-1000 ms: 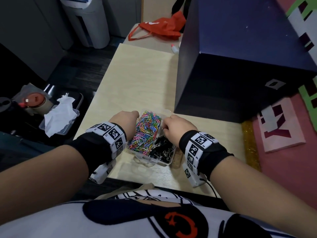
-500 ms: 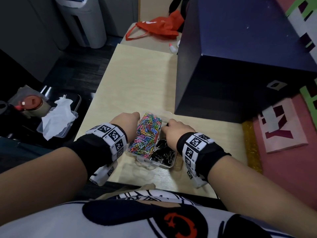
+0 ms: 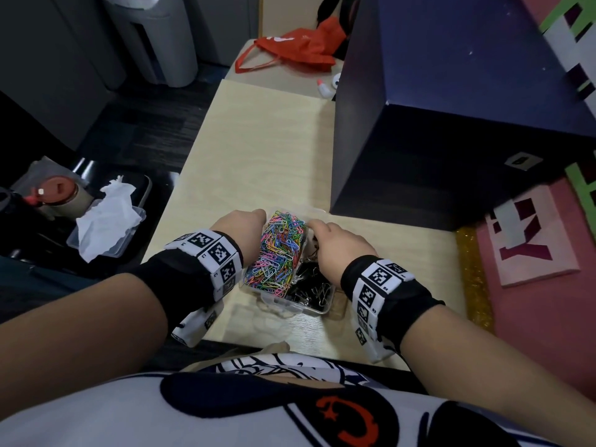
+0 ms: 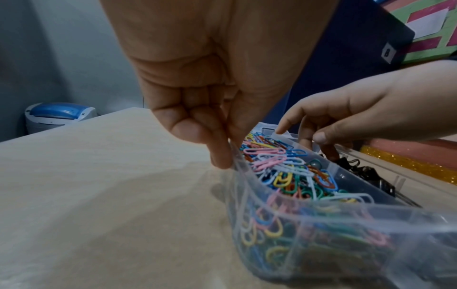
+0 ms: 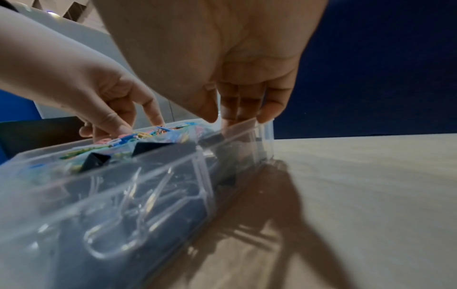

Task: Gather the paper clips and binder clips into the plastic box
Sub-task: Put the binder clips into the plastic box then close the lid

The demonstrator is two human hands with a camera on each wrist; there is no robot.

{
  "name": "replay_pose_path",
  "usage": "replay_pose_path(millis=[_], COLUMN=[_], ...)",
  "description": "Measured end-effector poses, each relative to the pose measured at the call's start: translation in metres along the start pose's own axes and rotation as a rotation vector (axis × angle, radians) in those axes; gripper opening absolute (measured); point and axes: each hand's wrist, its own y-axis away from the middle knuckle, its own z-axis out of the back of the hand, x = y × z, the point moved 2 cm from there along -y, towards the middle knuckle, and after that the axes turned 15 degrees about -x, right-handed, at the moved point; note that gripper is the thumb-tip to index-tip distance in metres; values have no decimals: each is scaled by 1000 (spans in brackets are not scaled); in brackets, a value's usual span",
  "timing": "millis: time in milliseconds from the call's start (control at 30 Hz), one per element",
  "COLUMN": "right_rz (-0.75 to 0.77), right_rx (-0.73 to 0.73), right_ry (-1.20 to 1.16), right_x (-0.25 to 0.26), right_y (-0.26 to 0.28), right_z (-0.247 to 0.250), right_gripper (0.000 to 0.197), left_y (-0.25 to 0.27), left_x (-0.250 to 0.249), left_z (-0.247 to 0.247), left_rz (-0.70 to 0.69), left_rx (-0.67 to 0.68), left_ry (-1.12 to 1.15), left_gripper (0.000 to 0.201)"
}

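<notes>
A clear plastic box (image 3: 283, 306) sits near the table's front edge. Its left compartment holds several coloured paper clips (image 3: 277, 253), its right one black binder clips (image 3: 309, 291). My left hand (image 3: 240, 227) pinches the box's left wall (image 4: 321, 221) between thumb and fingertips (image 4: 222, 156), beside the paper clips (image 4: 284, 172). My right hand (image 3: 335, 246) holds the right wall (image 5: 247, 133), thumb inside above the binder clips (image 5: 99, 158), fingers (image 5: 247, 105) outside. Part of the binder clips is hidden under it.
A large dark blue box (image 3: 451, 140) stands on the table just behind and right of the plastic box. A red bag (image 3: 296, 50) lies at the far end. Left of the table edge are a tray with tissue (image 3: 106, 221) and a cup.
Both hands keep their hold on the box's two long sides. The right hand has edged slightly toward me along the right wall.
</notes>
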Motion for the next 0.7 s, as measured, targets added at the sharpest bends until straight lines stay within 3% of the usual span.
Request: replay_pose_path(millis=[200,367,567,700], right_rz=[13,-126,-159,-142], right_rx=[-43,-202,9,-25], right_ry=[53,55,106,38], right_x=[1,-10,-14,-13], right_y=[-2,2,14,20], right_z=[-2,2,-5,3], right_gripper=[54,34,38,38], left_y=[1,2,1,0], left_x=[0,1,1,1], left_z=[1,1,2,3], left_rz=[11,40,53,52], left_rx=[-9,-15,10,13], left_ry=[2,29,52,50], left_gripper=[32,37,37,37])
